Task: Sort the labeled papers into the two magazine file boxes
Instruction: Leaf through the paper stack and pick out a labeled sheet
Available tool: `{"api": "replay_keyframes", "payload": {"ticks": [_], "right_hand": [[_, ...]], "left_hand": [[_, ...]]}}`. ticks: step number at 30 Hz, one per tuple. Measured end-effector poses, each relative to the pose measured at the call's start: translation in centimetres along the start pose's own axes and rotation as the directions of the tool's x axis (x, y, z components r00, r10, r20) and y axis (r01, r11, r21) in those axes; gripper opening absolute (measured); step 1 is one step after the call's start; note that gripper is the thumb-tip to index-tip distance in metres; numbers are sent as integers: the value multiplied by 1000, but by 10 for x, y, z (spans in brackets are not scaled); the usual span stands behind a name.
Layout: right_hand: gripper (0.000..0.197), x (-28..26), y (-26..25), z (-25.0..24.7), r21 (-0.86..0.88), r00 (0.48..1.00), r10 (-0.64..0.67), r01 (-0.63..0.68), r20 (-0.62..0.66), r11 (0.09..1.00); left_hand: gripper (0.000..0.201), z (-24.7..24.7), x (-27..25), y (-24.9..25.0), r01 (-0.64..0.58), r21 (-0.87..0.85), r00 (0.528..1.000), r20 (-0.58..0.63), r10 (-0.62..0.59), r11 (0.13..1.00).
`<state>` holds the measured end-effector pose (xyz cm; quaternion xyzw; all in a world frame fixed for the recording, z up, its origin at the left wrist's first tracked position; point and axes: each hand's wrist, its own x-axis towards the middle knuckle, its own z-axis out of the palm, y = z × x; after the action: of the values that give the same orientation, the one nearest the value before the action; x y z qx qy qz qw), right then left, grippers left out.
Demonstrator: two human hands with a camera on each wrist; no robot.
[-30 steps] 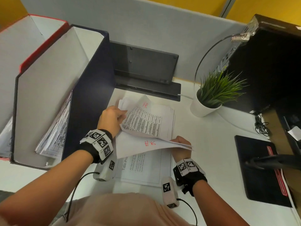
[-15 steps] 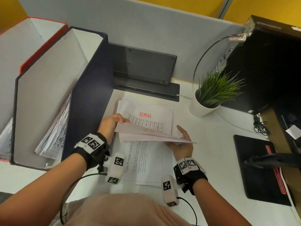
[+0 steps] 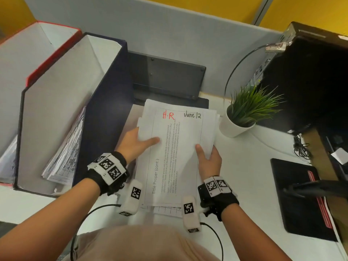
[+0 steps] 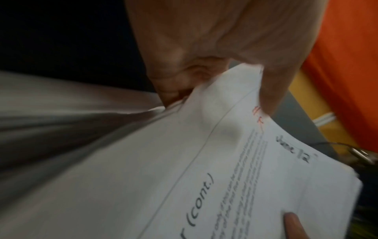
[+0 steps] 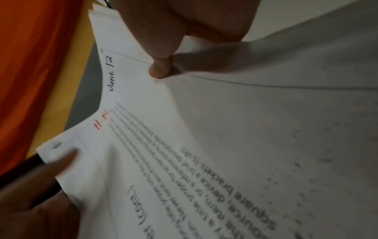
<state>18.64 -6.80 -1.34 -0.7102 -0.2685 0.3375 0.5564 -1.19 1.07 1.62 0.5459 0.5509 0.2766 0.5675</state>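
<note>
Both hands hold a stack of white papers (image 3: 177, 157) over the desk. Its top sheet reads "H.R" in red and "June 12" in black. My left hand (image 3: 135, 142) grips the stack's left edge, thumb on top. At the right edge my right hand (image 3: 207, 157) does the same, thumb pressed on the sheet. The wrist views show the same papers (image 4: 204, 161) (image 5: 184, 129) pinched by the left hand (image 4: 204, 48) and the right hand (image 5: 161, 64). A navy file box (image 3: 105, 110) stands just left, with papers (image 3: 66, 147) leaning inside. A red file box (image 3: 50, 59) stands beyond it.
A potted plant in a white pot (image 3: 243, 119) stands right of the papers. A black stand (image 3: 165, 78) leans on the grey partition behind. A dark computer tower (image 3: 310, 81) and a black monitor base (image 3: 301, 194) fill the right side.
The sheets that the left hand held lifted are down. The "Title Proper (cont.)" sheet now tops the stack, and both hands grip its side edges.
</note>
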Motion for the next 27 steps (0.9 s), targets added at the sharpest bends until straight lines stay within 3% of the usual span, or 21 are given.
{"api": "replay_keyframes", "payload": {"ticks": [3, 5, 8, 11, 16, 20, 23, 27], "right_hand": [[19, 2, -16, 1, 32, 997, -67, 68, -42, 997], [21, 3, -32, 3, 72, 987, -140, 146, -77, 987], [20, 1, -64, 5, 215, 961, -262, 276, -93, 937], [26, -3, -77, 5, 257, 940, -325, 341, -105, 904], [31, -13, -63, 11, 191, 971, -237, 240, -38, 952], [28, -8, -71, 9, 216, 959, -283, 282, -30, 935], [19, -2, -72, 6, 261, 941, -337, 325, 3, 909], [20, -9, -42, 12, 130, 954, -290, 280, 70, 951]], "left_hand": [[41, 1, -5, 15, -142, 168, 987, -45, 152, 975], [35, 3, -10, 30, -245, 139, 958, -116, 261, 960], [22, 7, -18, 53, -418, 72, 877, -230, 423, 906], [28, 8, -25, 62, -504, 4, 832, -265, 487, 864], [25, 18, -21, 43, -342, -29, 917, -228, 327, 939], [13, 15, -19, 47, -383, -36, 884, -303, 355, 923], [16, 9, -15, 45, -426, -61, 860, -336, 383, 903], [8, 12, -16, 17, -321, -30, 915, -267, 302, 947]]}}
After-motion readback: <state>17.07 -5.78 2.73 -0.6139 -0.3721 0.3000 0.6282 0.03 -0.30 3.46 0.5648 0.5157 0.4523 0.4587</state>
